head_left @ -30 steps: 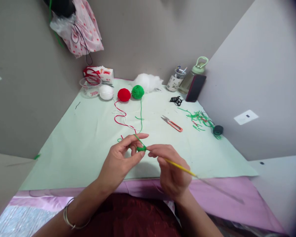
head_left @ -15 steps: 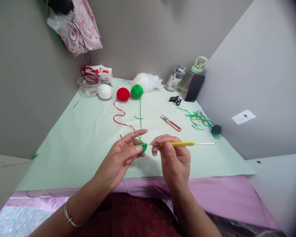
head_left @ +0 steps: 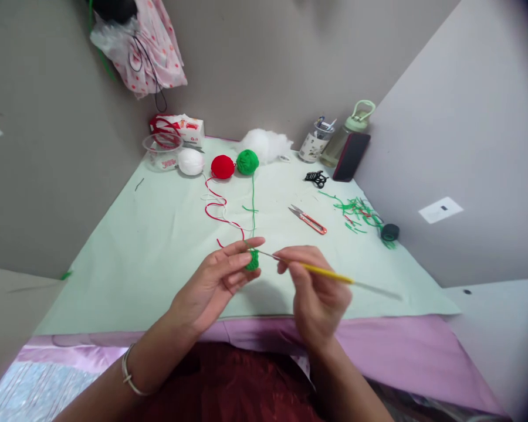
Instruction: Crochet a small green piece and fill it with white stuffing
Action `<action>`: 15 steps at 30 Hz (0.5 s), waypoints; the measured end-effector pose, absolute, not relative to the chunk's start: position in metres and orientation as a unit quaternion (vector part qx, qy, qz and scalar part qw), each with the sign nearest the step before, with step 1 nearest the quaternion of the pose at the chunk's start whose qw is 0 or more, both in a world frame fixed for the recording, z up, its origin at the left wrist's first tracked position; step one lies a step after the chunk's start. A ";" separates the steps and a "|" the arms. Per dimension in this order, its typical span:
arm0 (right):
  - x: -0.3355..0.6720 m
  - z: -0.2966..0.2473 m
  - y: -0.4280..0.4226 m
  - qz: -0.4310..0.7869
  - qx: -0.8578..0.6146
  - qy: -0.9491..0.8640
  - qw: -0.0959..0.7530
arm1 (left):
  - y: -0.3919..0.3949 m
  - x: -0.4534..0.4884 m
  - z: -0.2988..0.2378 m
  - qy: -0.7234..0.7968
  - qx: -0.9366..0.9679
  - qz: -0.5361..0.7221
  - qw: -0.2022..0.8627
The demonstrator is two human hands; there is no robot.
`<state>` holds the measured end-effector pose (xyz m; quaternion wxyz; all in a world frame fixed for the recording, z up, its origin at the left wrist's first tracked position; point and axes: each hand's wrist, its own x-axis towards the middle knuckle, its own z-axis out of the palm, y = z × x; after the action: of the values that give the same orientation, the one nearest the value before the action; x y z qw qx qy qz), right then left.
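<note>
My left hand [head_left: 220, 275] pinches a small green crochet piece [head_left: 252, 261] between thumb and fingers, its index finger stretched out above it. From the piece, green yarn runs up to a green yarn ball [head_left: 247, 162]. My right hand [head_left: 319, 287] is closed around the yellow handle of a crochet hook [head_left: 328, 272]. The hook's metal tip reaches the top edge of the green piece, and its other end slants down to the right, blurred. Whether a loop sits on the tip is too small to tell.
Behind my hands are a red yarn ball [head_left: 222, 167], a white yarn ball [head_left: 190, 162] and white stuffing [head_left: 266, 146]. Thread snips [head_left: 308, 220] lie right of centre, near a black claw clip [head_left: 317, 179], green yarn scraps [head_left: 358, 211], a phone [head_left: 352, 157] and a bottle [head_left: 339, 140].
The crochet hook has tilted, its back end dropping from nearly level. My right hand has shifted slightly right and down. The green piece now shows more of its face below my left fingers.
</note>
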<state>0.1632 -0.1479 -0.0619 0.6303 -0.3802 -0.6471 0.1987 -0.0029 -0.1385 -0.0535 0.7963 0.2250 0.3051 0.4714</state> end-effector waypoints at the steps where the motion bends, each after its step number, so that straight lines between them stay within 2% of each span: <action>1: 0.163 -0.060 -0.146 0.255 -0.383 -0.613 0.642 | -0.138 -0.004 -0.053 0.308 0.232 0.481 0.788; 4: 0.162 -0.057 -0.144 0.375 -0.359 -0.571 0.637 | -0.141 -0.003 -0.052 0.330 0.283 0.503 0.748; 9: 0.160 -0.061 -0.142 0.396 -0.369 -0.561 0.627 | -0.146 -0.002 -0.051 0.351 0.369 0.485 0.711; 15: 0.164 -0.060 -0.139 0.478 -0.330 -0.506 0.638 | -0.146 -0.006 -0.053 0.379 0.384 0.497 0.680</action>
<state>0.1636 -0.1389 -0.0602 0.6377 -0.3298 -0.5058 0.4782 -0.0063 -0.1456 -0.0529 0.6797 0.3835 0.3791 0.4971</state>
